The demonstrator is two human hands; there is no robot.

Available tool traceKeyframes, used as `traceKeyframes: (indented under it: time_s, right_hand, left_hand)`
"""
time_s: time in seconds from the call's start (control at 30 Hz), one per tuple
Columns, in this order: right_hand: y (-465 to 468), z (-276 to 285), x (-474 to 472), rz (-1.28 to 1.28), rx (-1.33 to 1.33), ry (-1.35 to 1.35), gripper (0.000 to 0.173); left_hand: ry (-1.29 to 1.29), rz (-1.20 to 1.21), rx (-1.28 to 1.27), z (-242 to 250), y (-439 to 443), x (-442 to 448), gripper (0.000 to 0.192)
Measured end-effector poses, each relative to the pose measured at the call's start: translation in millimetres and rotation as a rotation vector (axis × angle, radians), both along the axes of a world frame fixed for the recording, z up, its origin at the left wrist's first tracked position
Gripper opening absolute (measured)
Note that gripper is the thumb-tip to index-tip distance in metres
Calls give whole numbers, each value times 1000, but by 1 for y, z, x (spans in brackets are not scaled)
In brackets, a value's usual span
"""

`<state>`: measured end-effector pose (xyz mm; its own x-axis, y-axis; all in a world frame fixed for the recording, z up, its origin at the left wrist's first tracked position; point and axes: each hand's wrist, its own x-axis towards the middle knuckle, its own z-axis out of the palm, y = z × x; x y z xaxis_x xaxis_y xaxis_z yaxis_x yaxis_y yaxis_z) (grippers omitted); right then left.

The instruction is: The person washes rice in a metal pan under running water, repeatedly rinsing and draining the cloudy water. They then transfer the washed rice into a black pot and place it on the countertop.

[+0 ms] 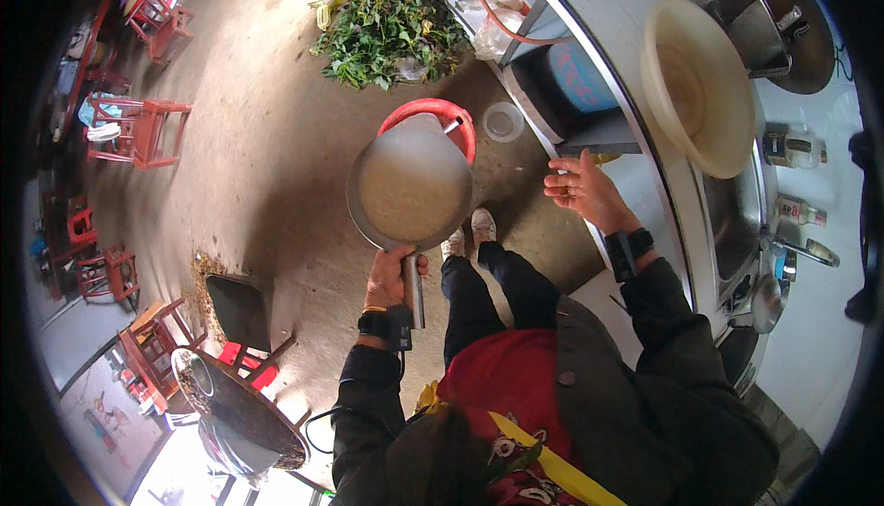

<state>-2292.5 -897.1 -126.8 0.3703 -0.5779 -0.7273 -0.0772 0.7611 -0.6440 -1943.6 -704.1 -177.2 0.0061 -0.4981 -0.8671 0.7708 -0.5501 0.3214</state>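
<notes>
Held by its handle in my left hand is a metal pan, with cloudy liquid in it and a pale haze over its far part. The pan hides part of a red plastic basin beyond it; a light-coloured handle or stick shows at the basin's rim. My right hand is empty, fingers spread, in the air beside the counter's edge. A clear plastic tub sits on the floor to the right of the basin.
A heap of leafy greens lies on the floor ahead. Along the right runs a counter with a large beige basin, a sink and bottles. Red wooden stools stand at left, and a round table at lower left.
</notes>
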Motion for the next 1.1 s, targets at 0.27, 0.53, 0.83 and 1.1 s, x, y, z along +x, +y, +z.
traceKeyframes:
  time_s: [0.27,0.53,0.83,1.1]
  right_hand:
    - [21,9,-18,-120,-2,0,73]
    - [58,21,-41,-296,36,-11,68]
    - [150,36,-92,-452,-223,-301,59]
    - [259,89,-152,-829,-255,-99,47]
  left_hand:
    - [48,-51,-35,-2,0,17,39]
    - [38,-136,14,11,2,39,33]
    - [-179,-604,31,30,3,63,11]
    - [-75,-870,-102,86,-39,10,14]
